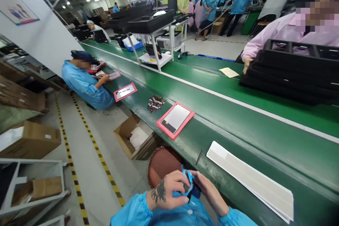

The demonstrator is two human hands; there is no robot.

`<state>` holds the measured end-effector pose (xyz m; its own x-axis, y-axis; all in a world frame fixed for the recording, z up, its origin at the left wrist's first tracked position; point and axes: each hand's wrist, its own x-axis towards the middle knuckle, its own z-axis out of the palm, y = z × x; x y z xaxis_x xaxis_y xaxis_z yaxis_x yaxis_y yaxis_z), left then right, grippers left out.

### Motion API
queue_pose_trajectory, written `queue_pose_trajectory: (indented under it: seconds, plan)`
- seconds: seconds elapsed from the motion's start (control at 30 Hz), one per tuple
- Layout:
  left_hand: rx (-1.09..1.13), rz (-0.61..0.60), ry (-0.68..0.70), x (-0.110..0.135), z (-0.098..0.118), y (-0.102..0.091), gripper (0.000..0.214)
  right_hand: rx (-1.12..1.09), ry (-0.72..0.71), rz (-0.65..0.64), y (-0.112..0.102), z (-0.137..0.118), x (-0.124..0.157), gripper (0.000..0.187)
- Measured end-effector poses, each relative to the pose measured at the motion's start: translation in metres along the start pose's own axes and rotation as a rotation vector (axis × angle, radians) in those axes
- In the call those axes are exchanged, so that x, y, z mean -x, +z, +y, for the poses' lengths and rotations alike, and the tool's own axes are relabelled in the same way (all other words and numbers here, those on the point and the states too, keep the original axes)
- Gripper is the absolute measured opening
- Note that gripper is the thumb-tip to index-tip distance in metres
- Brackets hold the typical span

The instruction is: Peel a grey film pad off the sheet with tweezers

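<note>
Both my hands are low at the frame's bottom, close to my body, below the green bench's edge. My left hand (168, 190) is curled around a blue strap (188, 180) that loops over a dark object. My right hand (210, 192) touches the same strap and dark object from the right. Just beyond my hands is a brown round stool seat (161, 162). On the bench ahead lie a pink tray holding a flat grey panel (175, 119) and a pile of white sheets (251, 180).
A long green bench (238, 127) runs away to the upper left. A seated person in blue (84, 81) works further along it. Across, a person in pink holds black trays (293, 67). An open cardboard box (135, 137) sits on the floor. Small dark parts (155, 103) lie on the bench.
</note>
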<state>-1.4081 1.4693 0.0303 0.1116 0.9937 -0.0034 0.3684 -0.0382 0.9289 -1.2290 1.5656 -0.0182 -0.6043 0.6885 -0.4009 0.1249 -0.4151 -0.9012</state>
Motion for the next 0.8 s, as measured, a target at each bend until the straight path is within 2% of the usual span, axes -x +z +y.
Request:
queue_pose_trajectory:
  seconds: [0.13, 0.23, 0.33, 0.47, 0.53, 0.6, 0.7, 0.8]
  plan:
    - [-0.091, -0.084, 0.085, -0.002, 0.017, -0.010, 0.029, -0.161, 0.050, -0.207, 0.002, -0.019, 0.004, 0.050]
    - [-0.129, -0.068, 0.100, -0.006, 0.014, -0.010, 0.032, -0.280, 0.059, -0.256, -0.007, -0.034, 0.019, 0.039]
    - [-0.052, -0.008, 0.155, -0.011, 0.008, 0.002, 0.049, -0.309, 0.006, -0.285, -0.012, -0.047, 0.038, 0.024]
    - [0.107, 0.057, 0.214, -0.013, 0.015, 0.020, 0.064, -0.199, -0.151, -0.316, -0.014, -0.057, 0.055, 0.011]
    - [0.171, 0.081, 0.222, -0.014, 0.022, 0.024, 0.061, -0.144, -0.217, -0.304, -0.018, -0.062, 0.059, 0.009]
    - [0.214, 0.080, 0.228, -0.016, 0.030, 0.027, 0.056, -0.009, -0.377, -0.290, -0.026, -0.069, 0.062, 0.011]
    - [0.381, -0.003, 0.189, -0.024, 0.038, 0.031, 0.045, 0.241, -0.683, -0.196, -0.035, -0.083, 0.066, 0.018]
    - [0.542, -0.116, 0.145, -0.037, 0.046, 0.036, 0.032, 0.380, -0.832, -0.130, -0.035, -0.094, 0.072, 0.021]
